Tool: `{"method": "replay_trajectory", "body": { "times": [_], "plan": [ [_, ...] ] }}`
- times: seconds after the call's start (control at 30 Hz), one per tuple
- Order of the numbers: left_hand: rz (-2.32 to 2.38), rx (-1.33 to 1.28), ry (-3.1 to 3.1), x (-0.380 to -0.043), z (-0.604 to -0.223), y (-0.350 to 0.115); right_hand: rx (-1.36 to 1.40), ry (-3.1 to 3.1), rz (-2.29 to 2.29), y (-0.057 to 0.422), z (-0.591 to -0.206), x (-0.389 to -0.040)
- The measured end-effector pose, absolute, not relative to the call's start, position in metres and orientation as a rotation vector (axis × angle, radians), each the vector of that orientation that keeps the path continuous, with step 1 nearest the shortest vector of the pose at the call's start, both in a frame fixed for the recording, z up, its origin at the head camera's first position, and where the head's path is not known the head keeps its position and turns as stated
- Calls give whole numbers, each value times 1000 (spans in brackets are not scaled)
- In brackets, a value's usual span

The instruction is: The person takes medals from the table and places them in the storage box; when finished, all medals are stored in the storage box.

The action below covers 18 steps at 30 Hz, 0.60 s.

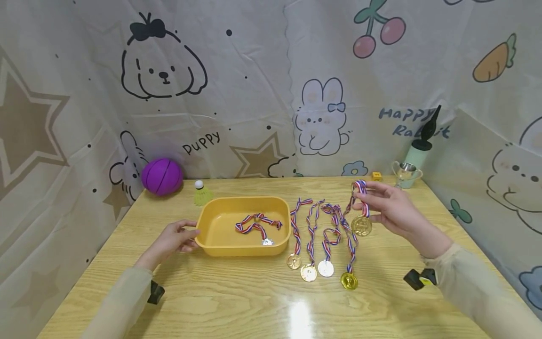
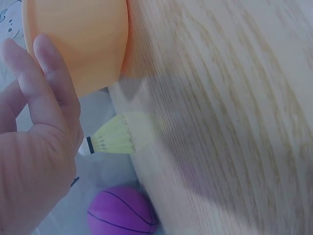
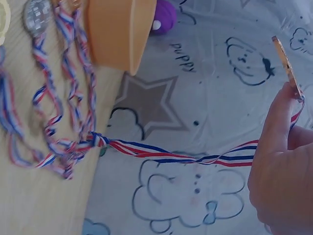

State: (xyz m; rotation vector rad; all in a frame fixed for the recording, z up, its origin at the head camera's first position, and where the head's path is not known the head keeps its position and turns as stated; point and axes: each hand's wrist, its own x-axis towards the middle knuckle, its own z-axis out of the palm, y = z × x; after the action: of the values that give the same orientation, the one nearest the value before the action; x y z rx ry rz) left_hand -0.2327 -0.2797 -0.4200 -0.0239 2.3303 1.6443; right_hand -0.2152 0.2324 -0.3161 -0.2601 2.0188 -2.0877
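Observation:
My left hand holds the left rim of a yellow plastic tub, its fingertips right at the wall in the left wrist view. Inside the tub lies a silver medal with a striped red, white and blue ribbon. My right hand pinches the ribbon of a gold medal, which hangs in front of the fingers. In the right wrist view that ribbon stretches from the hand down to a tangle of ribbons. Several medals lie right of the tub, one silver among gold ones.
Behind the tub are a purple ball and a yellow shuttlecock. A small trophy cup, a green pump with a black nozzle and a yellow block stand at the back right. A printed cloth hangs behind the table.

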Motion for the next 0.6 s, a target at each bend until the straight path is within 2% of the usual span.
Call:
{"method": "replay_trajectory", "body": {
  "times": [0.6],
  "plan": [
    [1652,-34,2328,-232,-420,-279,-368,1894,-2158,108,-301,-241]
  ]
}}
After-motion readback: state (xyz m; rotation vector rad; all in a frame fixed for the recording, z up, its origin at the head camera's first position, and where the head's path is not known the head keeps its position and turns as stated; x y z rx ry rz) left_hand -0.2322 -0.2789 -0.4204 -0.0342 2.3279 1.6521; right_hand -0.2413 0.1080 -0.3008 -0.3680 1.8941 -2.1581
